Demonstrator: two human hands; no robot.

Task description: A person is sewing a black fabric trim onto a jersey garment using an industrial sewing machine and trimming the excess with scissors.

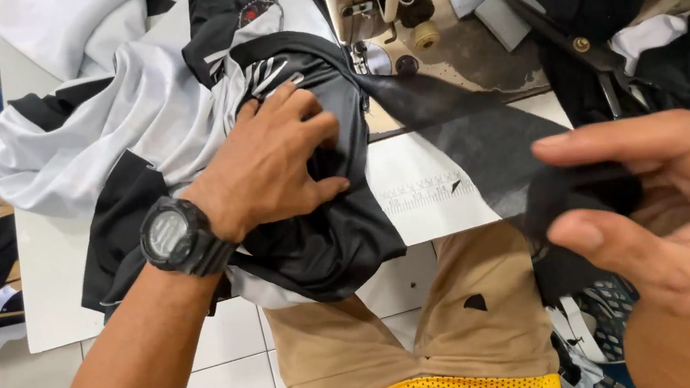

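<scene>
Bright, even daylight fills the room, strongest from the upper left, where the white cloth (79, 25) nearly washes out. The white work surface (423, 184) carries only soft shadows. The right hand (672, 215), close to the lens, is soft and slightly smeared; the left hand (271, 163) is sharp. Straight edges bow near the frame's corners.

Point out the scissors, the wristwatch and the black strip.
scissors (581, 44): head view, on the pivot screw.
wristwatch (167, 234): head view, on the dial.
black strip (460, 131): head view, mid-length of the stretched fabric.
</scene>
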